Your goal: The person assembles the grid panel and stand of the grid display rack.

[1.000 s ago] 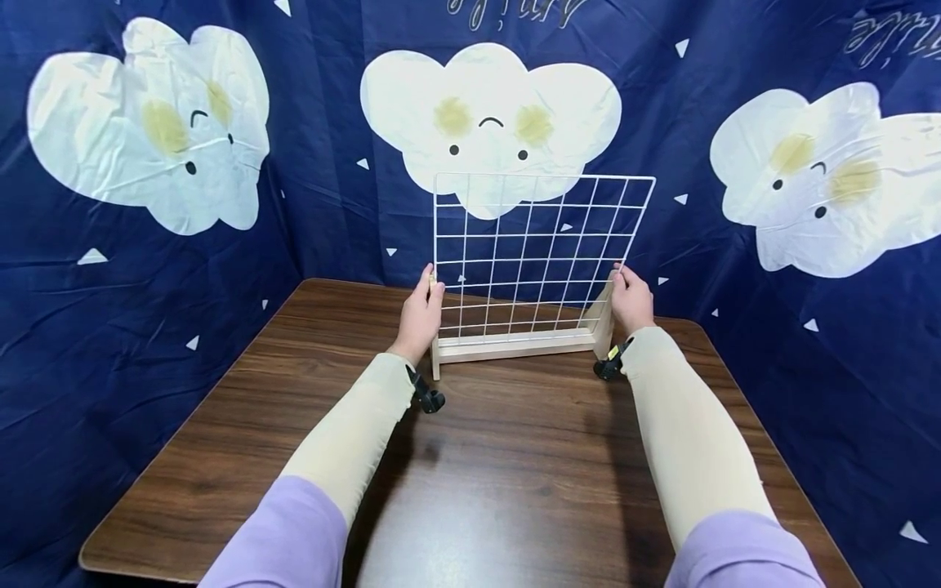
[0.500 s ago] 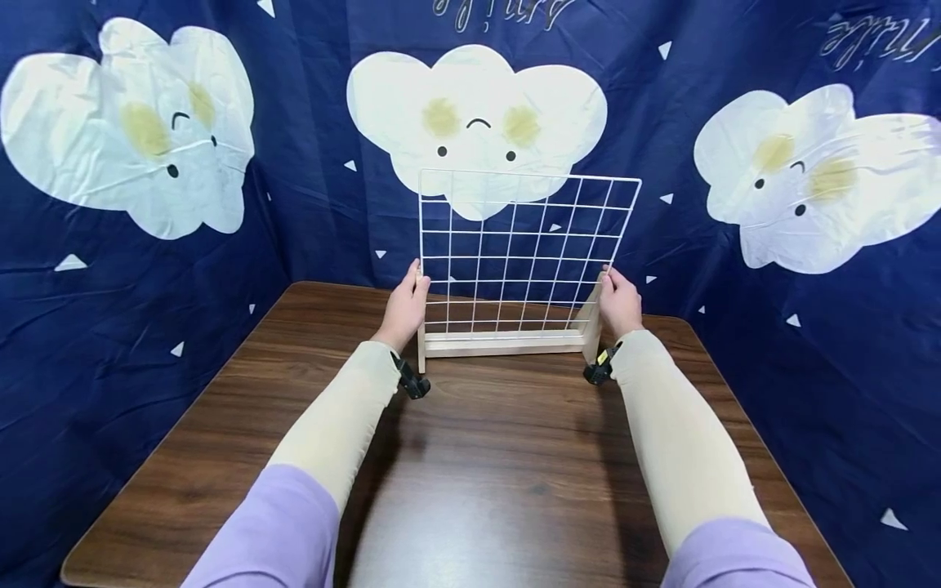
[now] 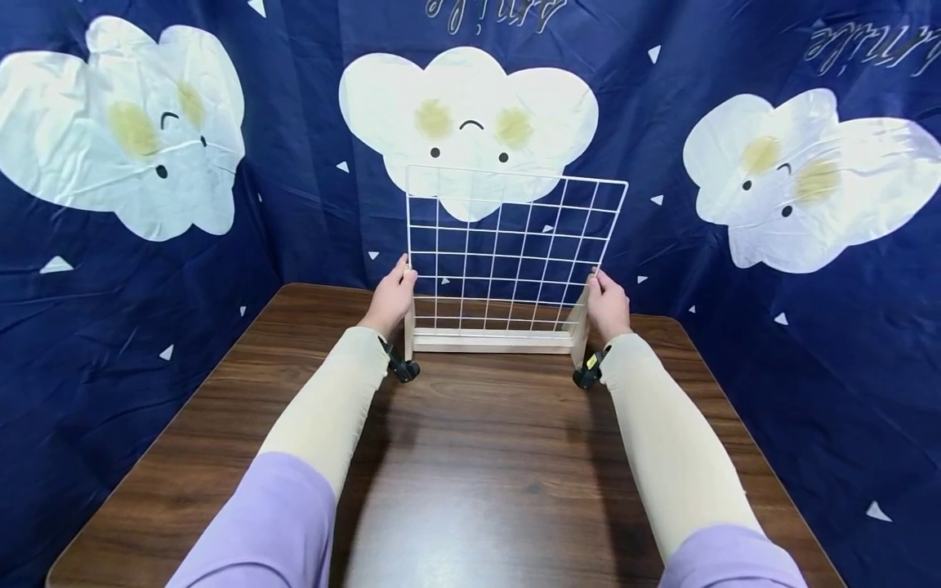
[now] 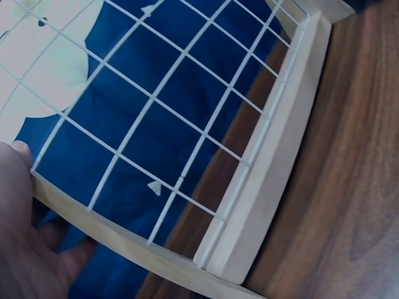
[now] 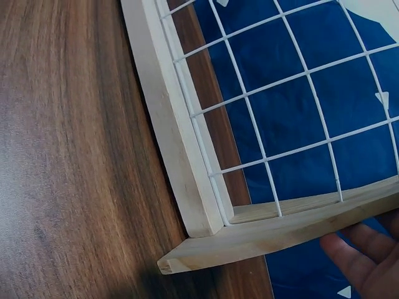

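A white wire grid panel (image 3: 496, 231) stands upright in a light wooden stand, its lower edge along the stand's crossbar (image 3: 492, 341). My left hand (image 3: 391, 298) grips the left wooden side piece (image 4: 118, 240), thumb on the near side and fingers behind it in the left wrist view. On the other end, my right hand (image 3: 609, 306) holds the right side piece (image 5: 280, 240). Its fingers (image 5: 349, 255) curl around the outer edge in the right wrist view, while the thumb is out of that frame. Black wrist cameras partly cover the stand's feet.
The stand is toward the back of a brown wood-grain table (image 3: 470, 474). A dark blue curtain (image 3: 309, 204) with white clouds hangs behind the table and on both sides.
The stand's left end has swung back and its right end slightly forward, squaring it with the table's back edge. Both hands keep their hold. The head view has also turned a little right.
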`<act>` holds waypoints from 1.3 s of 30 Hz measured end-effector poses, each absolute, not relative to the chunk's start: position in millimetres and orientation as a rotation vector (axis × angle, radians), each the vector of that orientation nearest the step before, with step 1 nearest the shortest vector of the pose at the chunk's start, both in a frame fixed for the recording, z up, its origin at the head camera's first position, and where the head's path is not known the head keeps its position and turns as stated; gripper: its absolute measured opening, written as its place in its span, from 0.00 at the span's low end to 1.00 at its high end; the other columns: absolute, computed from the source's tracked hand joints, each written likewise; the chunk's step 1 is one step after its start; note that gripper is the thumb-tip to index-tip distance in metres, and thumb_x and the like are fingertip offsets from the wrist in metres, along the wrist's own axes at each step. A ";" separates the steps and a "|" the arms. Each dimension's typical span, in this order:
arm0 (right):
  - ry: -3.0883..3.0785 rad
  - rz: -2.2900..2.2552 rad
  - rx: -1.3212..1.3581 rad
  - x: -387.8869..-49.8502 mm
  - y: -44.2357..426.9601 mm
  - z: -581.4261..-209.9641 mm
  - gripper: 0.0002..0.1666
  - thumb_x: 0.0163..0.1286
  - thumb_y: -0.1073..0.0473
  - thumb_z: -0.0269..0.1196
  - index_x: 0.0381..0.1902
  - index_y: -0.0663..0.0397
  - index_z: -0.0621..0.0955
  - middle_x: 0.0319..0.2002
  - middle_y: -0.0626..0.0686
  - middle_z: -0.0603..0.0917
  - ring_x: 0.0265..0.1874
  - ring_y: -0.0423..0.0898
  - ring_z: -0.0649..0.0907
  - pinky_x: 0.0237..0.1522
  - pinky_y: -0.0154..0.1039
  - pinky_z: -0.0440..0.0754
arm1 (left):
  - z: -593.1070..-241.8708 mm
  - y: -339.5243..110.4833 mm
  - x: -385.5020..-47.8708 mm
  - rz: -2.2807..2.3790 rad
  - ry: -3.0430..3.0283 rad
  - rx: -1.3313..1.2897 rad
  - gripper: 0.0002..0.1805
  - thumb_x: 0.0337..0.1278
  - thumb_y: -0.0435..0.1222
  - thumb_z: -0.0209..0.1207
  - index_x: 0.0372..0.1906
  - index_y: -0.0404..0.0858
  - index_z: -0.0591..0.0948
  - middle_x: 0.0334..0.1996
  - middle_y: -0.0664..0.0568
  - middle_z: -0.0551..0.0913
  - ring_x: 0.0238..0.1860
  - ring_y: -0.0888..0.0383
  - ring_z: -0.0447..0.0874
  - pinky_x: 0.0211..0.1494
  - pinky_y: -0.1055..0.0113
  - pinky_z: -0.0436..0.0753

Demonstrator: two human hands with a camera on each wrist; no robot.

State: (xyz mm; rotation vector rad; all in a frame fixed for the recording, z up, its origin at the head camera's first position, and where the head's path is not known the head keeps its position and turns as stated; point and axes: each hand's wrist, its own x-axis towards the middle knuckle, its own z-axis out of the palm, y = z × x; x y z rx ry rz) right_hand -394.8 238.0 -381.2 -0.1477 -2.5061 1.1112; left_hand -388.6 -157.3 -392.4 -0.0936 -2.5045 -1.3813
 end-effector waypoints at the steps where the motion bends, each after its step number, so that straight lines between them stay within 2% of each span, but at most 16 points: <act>1: -2.506 1.111 -0.145 -394.4 237.2 -381.8 0.25 0.82 0.52 0.47 0.72 0.43 0.74 0.69 0.56 0.75 0.67 0.62 0.73 0.69 0.55 0.68 | -391.1 -158.2 -389.7 -1.382 -2.519 -0.082 0.31 0.80 0.45 0.42 0.81 0.44 0.55 0.75 0.39 0.63 0.76 0.45 0.59 0.78 0.54 0.57; 9: -2.500 1.109 -0.146 -391.4 229.6 -382.3 0.26 0.82 0.51 0.47 0.73 0.44 0.73 0.69 0.55 0.75 0.67 0.62 0.73 0.69 0.54 0.68 | -383.6 -161.8 -395.7 -1.457 -2.546 -0.010 0.31 0.81 0.44 0.41 0.81 0.44 0.54 0.77 0.39 0.60 0.77 0.45 0.55 0.79 0.56 0.54; 22: -2.498 1.073 -0.130 -393.6 224.0 -386.8 0.26 0.82 0.49 0.47 0.74 0.42 0.72 0.67 0.57 0.77 0.64 0.61 0.76 0.65 0.56 0.72 | -379.3 -162.8 -397.1 -1.607 -2.403 0.104 0.28 0.79 0.41 0.47 0.78 0.47 0.63 0.75 0.41 0.64 0.76 0.47 0.59 0.78 0.58 0.58; 31: -2.497 1.070 -0.133 -390.9 219.9 -384.2 0.26 0.83 0.49 0.47 0.73 0.43 0.73 0.67 0.57 0.77 0.62 0.62 0.78 0.63 0.57 0.73 | -380.2 -163.1 -396.4 -1.535 -2.427 0.113 0.27 0.80 0.42 0.46 0.79 0.46 0.63 0.74 0.40 0.65 0.76 0.46 0.60 0.77 0.56 0.58; 39: -2.480 1.072 -0.139 -390.2 220.8 -384.4 0.27 0.82 0.50 0.46 0.74 0.45 0.71 0.69 0.57 0.75 0.66 0.61 0.75 0.67 0.55 0.70 | -384.1 -162.7 -394.5 -1.460 -2.427 0.075 0.28 0.78 0.42 0.48 0.78 0.47 0.65 0.73 0.42 0.68 0.74 0.46 0.63 0.76 0.56 0.61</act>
